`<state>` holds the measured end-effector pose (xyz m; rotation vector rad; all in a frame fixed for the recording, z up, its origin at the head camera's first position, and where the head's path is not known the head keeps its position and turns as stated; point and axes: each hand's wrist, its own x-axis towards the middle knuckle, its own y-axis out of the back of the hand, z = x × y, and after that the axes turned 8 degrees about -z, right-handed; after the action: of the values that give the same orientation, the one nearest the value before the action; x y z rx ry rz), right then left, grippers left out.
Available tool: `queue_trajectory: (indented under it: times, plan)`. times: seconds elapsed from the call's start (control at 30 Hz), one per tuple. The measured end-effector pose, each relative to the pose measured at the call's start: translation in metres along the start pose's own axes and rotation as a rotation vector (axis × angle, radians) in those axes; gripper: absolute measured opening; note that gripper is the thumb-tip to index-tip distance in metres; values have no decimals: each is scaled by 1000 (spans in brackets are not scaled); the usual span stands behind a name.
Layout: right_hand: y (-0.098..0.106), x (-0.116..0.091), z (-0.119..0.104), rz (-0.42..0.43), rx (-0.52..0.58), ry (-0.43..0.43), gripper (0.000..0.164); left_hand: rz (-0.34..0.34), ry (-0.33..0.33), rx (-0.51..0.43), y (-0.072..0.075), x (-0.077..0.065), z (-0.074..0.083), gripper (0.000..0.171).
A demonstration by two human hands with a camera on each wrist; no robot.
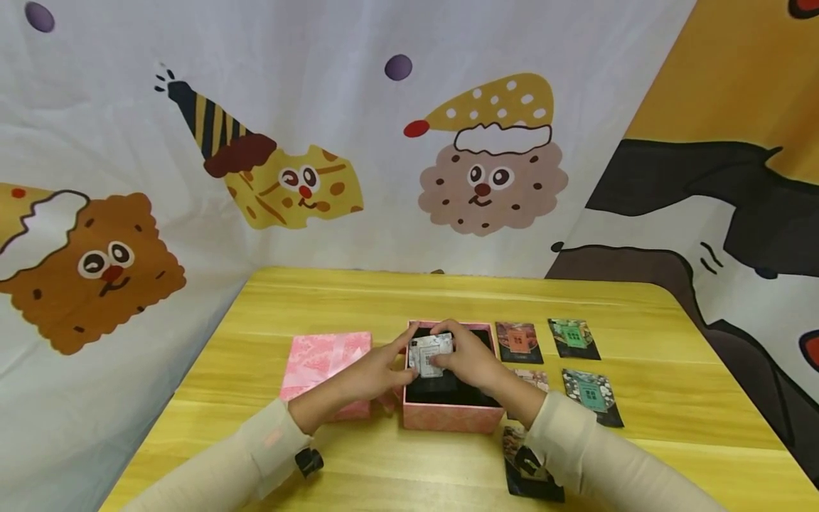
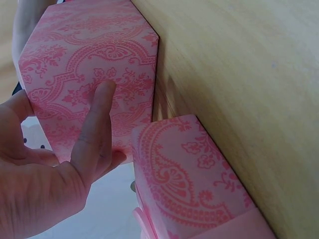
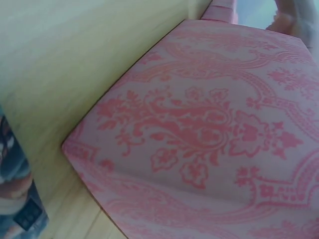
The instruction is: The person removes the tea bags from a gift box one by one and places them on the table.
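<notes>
A pink patterned box [image 1: 451, 418] with a black interior stands uncovered in the head view. Over its left half, a flat grey-and-white packet [image 1: 424, 350] with a dark lower part is held by both hands. My right hand [image 1: 473, 361] pinches it, thumb across the front and fingers at its upper right edge. The left hand [image 1: 376, 375] has its thumb and a finger at the packet's left corners. In the left wrist view, other fingers [image 2: 102, 107] of that hand lie along the outer box wall [image 2: 94, 45]. The right wrist view shows mostly patterned box wall [image 3: 199, 124].
Left of the box lies its pink lid [image 1: 313, 363] with a ribbon, partly behind my left forearm. To the right are several flat packets, among them a red one [image 1: 519, 343], a green one [image 1: 574, 338] and a teal one [image 1: 591, 397]. A dark packet [image 1: 534, 483] lies nearer me.
</notes>
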<state>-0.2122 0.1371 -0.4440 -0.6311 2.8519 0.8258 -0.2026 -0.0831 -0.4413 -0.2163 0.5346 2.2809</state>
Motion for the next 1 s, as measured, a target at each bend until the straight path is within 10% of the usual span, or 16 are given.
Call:
queue_trajectory:
  times: [0.23,1.0]
  plan:
    - [2,-1,-3,-37,160,42,37,1,-10,-1,1,1,1,87]
    - [39,-41,-15,58,130,26,41,23,-27,11,-1,2,-2,89]
